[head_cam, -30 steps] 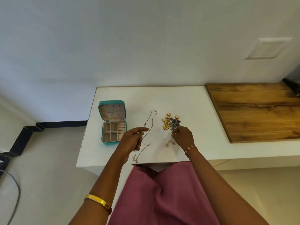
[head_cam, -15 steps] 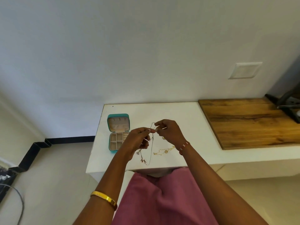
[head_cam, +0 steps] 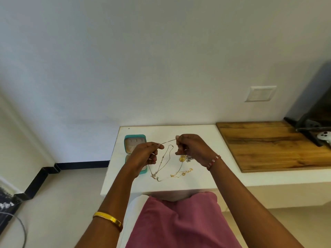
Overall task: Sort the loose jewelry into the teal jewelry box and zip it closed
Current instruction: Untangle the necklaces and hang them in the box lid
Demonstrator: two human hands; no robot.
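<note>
above the white table, both hands are raised with a thin chain stretched between them. the left hand pinches one end at its curled fingertips, and the right hand pinches the other end, fingers curled in toward the palm. from the taut span, the rest of the chain hangs in a long loop down to the table, where its lower part, with a small pendant, lies near the front edge. the chain is fine and pale gold, with a few tiny beads spaced along it.

just right of that loop, a second gold chain lies loosely bunched on the table. behind it, partly hidden by the right hand, sits a small cluster of earrings, gold and silver in colour; their details are too small to tell.

the teal jewelry box stands open on the left part of the table, just behind the left hand, which covers much of its tray. its lid leans back, showing a pale beige lining. no writing or brand can be read on it.

a gold bangle circles the left forearm and a red-and-white beaded bracelet the right wrist. a wooden board lies on the counter to the right, and a white switch plate is set in the wall above it.
</note>
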